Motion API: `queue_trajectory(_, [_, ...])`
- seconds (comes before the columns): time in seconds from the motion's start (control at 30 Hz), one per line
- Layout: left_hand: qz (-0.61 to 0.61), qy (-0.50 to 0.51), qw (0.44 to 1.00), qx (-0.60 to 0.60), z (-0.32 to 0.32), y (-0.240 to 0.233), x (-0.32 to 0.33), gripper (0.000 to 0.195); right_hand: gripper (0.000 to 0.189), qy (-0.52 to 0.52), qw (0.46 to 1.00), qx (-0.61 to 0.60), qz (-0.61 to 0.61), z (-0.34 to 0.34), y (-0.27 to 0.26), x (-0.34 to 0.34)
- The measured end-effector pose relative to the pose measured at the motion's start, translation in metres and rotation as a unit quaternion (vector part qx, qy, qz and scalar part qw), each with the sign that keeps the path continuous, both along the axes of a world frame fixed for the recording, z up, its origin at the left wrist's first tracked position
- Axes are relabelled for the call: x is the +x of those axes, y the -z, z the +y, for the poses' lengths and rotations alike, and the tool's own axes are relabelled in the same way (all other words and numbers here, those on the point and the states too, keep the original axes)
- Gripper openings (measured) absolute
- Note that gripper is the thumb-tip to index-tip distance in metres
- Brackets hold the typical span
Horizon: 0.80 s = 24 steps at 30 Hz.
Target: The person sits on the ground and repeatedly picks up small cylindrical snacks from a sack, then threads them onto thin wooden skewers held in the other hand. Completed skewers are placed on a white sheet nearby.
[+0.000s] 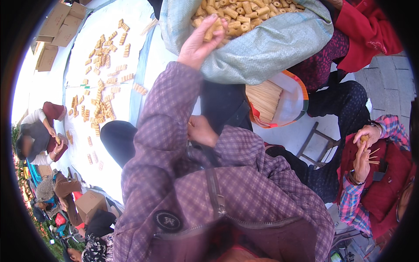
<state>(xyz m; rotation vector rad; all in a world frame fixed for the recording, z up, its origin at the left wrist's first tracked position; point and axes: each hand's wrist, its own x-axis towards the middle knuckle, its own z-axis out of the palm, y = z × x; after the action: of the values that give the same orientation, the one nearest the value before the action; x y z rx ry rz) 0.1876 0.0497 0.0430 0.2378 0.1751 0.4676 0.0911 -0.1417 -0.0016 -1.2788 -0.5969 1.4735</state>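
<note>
My left hand (204,41) is raised at the mouth of a pale green woven sack (262,55), with its fingers closed around short tan ridged tube-shaped pieces (212,30). Many more such loose pieces (244,14) fill the sack. Close to my jacket front, my right hand (202,131) is curled near the zip; its fingertips are partly hidden by my left sleeve, and whether it holds something thin is unclear. Beyond my knees, a bag with an orange rim (306,95) holds a bundle of thin wooden sticks (264,100).
Grouped tan pieces (103,108) lie in rows on a white sheet (131,39) at left. Cardboard boxes (62,29) stand beyond it. A person at right (376,183) holds a piece and sticks; another in red (366,32) is by the sack. A stool (316,144) stands between.
</note>
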Motion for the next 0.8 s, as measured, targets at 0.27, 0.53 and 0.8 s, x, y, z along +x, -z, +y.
queue_trajectory(0.27, [0.364,-0.150,0.618,0.680,0.001,0.013,0.021,0.025,0.020,-0.007,0.999,-0.001,0.051,-0.002,0.010,-0.004])
queue_trajectory(0.53, [0.423,-0.093,0.396,0.810,-0.016,-0.012,0.043,0.037,0.024,-0.047,0.999,0.001,0.013,-0.004,-0.008,0.012])
queue_trajectory(0.8, [0.365,-0.024,0.756,0.543,-0.007,-0.053,-0.011,0.038,0.019,-0.042,0.996,-0.014,0.073,-0.002,0.002,0.007])
